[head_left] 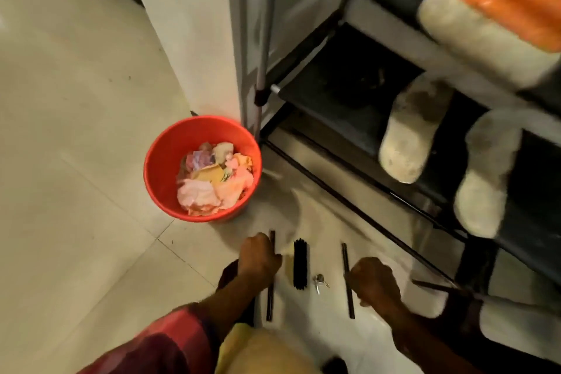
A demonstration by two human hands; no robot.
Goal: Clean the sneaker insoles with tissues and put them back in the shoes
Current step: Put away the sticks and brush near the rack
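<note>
Viewed from above a tiled floor [76, 161], the left hand [259, 258] has its grip curled round a dark rod [269, 304]. The right hand [375, 282] is fisted against a second rod [344, 255], but blur hides whether that grip holds it. No insole can be made out; pale shoes [408, 133] sit on the shoe rack [318, 100], and a red bucket [158, 167] stands near, probably so crumpled tissues [197, 194] drop straight in.

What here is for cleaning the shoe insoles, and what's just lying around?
Likely for the job:
red plastic bucket of crumpled paper
black bristle brush

Just lying about:
small metal keys
white fluffy slippers on the black shoe rack
</note>
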